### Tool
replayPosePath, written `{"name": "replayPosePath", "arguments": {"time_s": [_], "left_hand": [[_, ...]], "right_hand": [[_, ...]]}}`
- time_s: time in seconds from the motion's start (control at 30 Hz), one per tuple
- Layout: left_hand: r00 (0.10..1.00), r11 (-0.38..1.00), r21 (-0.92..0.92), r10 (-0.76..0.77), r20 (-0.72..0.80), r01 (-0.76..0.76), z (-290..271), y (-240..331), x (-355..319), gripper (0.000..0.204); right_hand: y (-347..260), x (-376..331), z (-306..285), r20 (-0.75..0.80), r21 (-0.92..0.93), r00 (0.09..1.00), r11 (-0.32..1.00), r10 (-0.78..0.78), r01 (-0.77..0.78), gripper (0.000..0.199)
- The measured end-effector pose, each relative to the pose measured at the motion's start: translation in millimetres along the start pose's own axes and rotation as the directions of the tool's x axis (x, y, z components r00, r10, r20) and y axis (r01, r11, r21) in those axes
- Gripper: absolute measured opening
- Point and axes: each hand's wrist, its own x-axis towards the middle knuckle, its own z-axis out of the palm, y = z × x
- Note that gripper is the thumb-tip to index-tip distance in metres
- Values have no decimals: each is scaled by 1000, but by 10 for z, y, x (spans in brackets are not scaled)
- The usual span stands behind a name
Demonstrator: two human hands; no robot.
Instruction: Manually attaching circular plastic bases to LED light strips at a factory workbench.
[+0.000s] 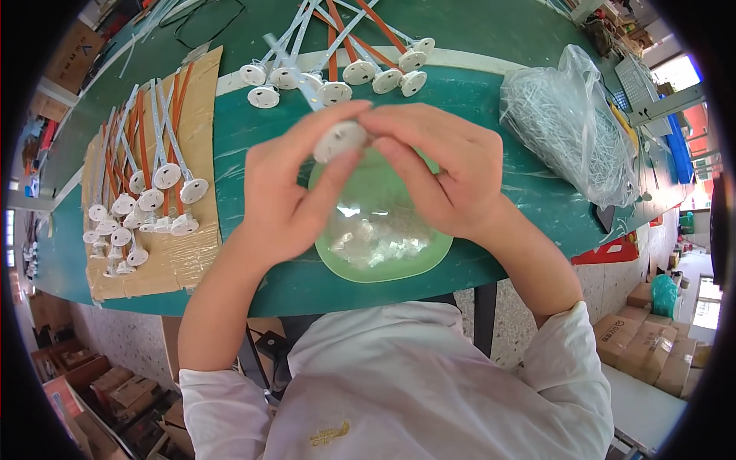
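White disc [340, 142], within left grip [285, 188] (blurred)

A workshop, shown by the green worktable [471, 86], stacked cartons [648, 349] and batched disc-ended strips [166, 176].

Grn table [234, 130] w/ bowl [383, 274], bag [563, 126]

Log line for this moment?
left hand: holding white disc; right hand: beside disc, contact unclear; beneath: green bowl; at right: clear bag; at left: cardboard sheet
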Motion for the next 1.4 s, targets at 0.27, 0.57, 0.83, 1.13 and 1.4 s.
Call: {"name": "replayPosePath", "arguments": {"time_s": [0.27, 0.57, 0.83, 1.13, 1.4], "left_hand": [[981, 981, -20, -192, -33, 191, -76, -186, -7, 32], [973, 973, -49, -227, -26, 226, -42, -133, -14, 30], [977, 977, -29, -212, -25, 211, -24, -88, -26, 29], [973, 966, -137, -227, -33, 220, -72, -85, -32, 29], [983, 921, -366, -169, -69, 133, -48, -30, -65, 39]], "right_hand": [[12, -122, 123, 566, -44, 816, 993, 115, -110, 23], [-28, -160, 85, 649, -55, 724, 963, 235, -263, 17], [-4, -16, -68, 537, 83, 811, 942, 233, -326, 12], [-38, 12, -89, 439, 152, 800, 843, 409, -515, 10], [-24, 29, -125, 352, 230, 835, 825, 424, -516, 7]]}}
